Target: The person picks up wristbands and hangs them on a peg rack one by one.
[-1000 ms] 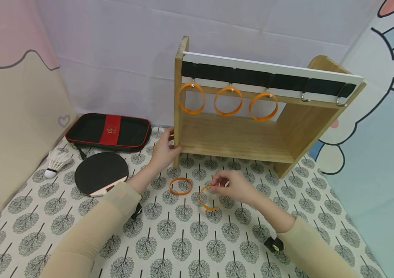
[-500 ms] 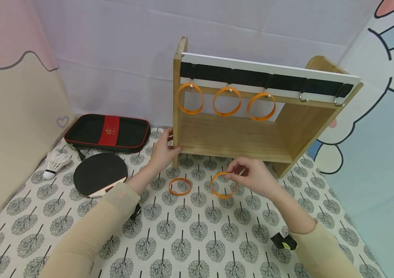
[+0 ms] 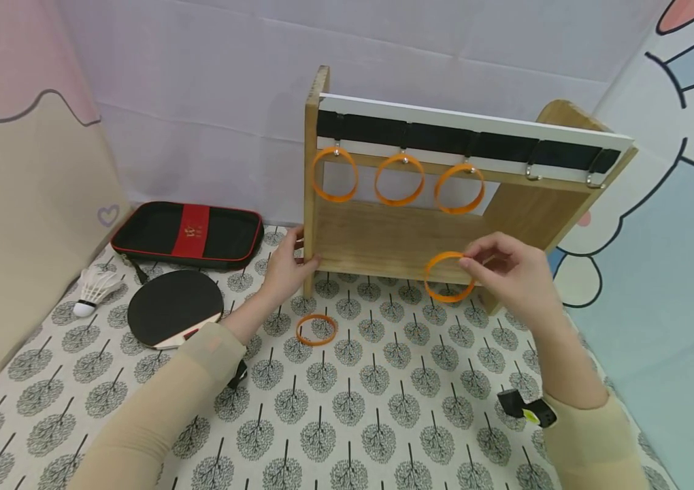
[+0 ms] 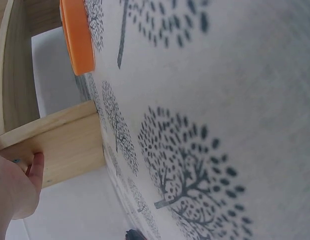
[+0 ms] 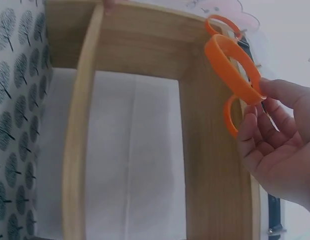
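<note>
My right hand [image 3: 515, 269] pinches the edge of an orange ring [image 3: 443, 298] between thumb and fingertips, holding it up in front of the wooden shelf's lower board [image 3: 408, 235]. My left hand [image 3: 284, 275] grips the shelf's left side panel [image 4: 65, 145] low down, thumb at its front edge and some fingertips hidden behind. Three more orange rings, the left one [image 3: 336, 199], the middle one [image 3: 399, 203] and the right one [image 3: 458, 211], hang from hooks along the top. Two bare hooks, one [image 3: 532, 174] and another [image 3: 594, 182], are farther right. Another orange ring [image 3: 299, 330] lies on the tablecloth.
At the left are a black paddle [image 3: 175, 306], a black case with a red band [image 3: 230, 235] and a shuttlecock [image 3: 97, 289]. The tree-patterned tablecloth [image 3: 322, 408] spreads in front of the shelf. Printed cloth walls [image 3: 200, 136] stand behind and at both sides.
My right hand has lifted the orange ring off the tablecloth and carried it up and to the right, toward the shelf. My left hand has kept its grip on the side panel.
</note>
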